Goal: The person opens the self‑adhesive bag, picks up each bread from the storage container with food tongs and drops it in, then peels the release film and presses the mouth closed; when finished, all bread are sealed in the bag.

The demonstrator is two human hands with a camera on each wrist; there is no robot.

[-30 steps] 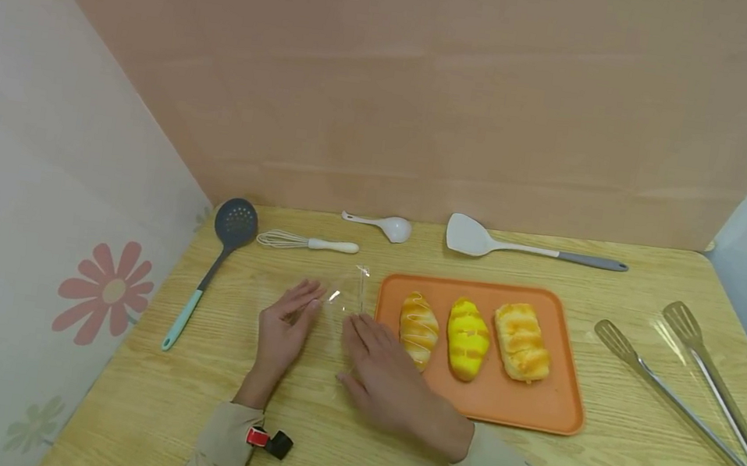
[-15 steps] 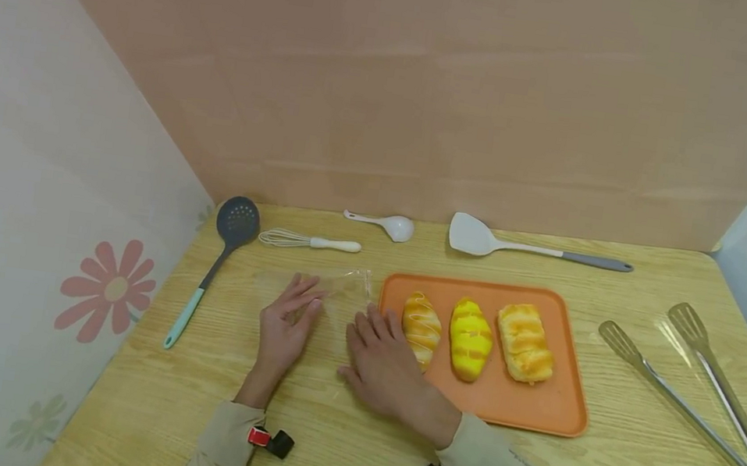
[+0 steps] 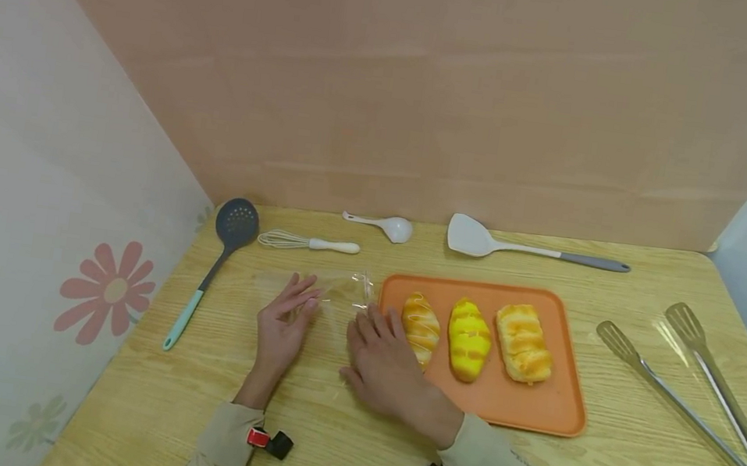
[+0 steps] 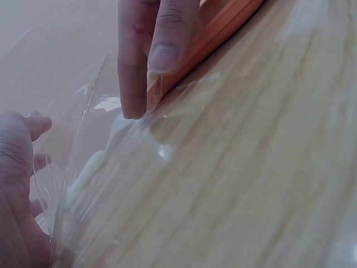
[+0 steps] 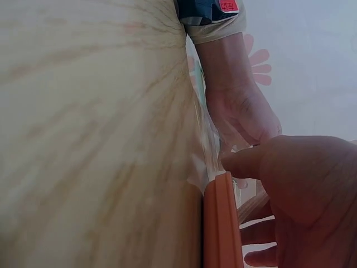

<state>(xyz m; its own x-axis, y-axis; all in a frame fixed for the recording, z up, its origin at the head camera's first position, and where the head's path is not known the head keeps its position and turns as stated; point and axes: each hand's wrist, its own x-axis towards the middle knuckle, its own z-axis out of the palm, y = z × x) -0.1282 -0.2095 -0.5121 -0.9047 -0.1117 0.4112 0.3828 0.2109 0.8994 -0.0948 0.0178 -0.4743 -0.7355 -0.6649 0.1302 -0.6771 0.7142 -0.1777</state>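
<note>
A clear plastic film or bag point(image 3: 337, 315) lies on the wooden table, left of the orange tray point(image 3: 499, 409). At its left part is my left hand point(image 3: 279, 337), fingers loosely bent and apart; the left wrist view shows the film point(image 4: 83, 162) in front of the fingers of this hand point(image 4: 17, 190). My right hand point(image 3: 391, 368) rests with spread fingers by the film's right edge and the tray's left rim. In the left wrist view, a finger and thumb of the right hand point(image 4: 162, 39) touch the film. Whether either hand pinches it is unclear.
Three breads lie on the tray: a drizzled one point(image 3: 420, 330), a yellow one point(image 3: 468, 344) and a rectangular one point(image 3: 523, 343). A skimmer point(image 3: 236, 223), whisk point(image 3: 308, 242), white spoon point(image 3: 395, 228) and spatula point(image 3: 475, 237) lie behind. Metal tongs point(image 3: 714, 388) are at the right.
My right hand has shifted slightly right and lies with its fingers more spread. The film's folds and shine have changed near its right edge. The left hand has barely moved.
</note>
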